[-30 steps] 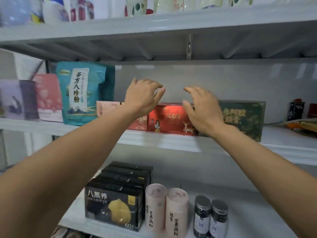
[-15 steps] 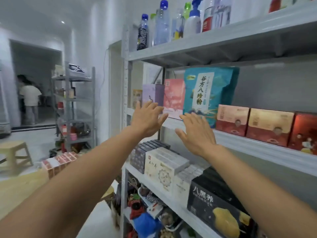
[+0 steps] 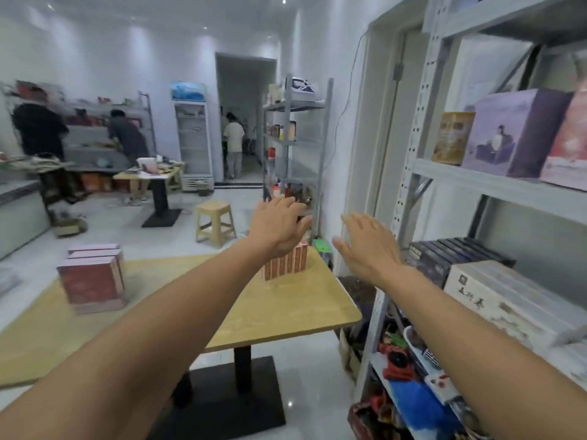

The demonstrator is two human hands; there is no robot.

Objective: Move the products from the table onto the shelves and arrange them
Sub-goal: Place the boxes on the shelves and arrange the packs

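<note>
A wooden table stands in front of me. On its far right corner a row of several red boxes stands upright. A stack of larger red boxes sits on the table's left side. My left hand hovers open, fingers spread, just above and in front of the row of red boxes. My right hand is open too, held in the air to the right of the table, empty. The grey shelves rise at the right, carrying boxes.
A yellow plastic stool stands beyond the table. A second grey shelf unit is behind it. People work at the far left and in the doorway. A second table and a fridge stand at the back. Clutter fills the shelves' bottom level.
My view has swung left, from the shelves to the table. Both hands left the shelf and now reach toward the table, still empty.
</note>
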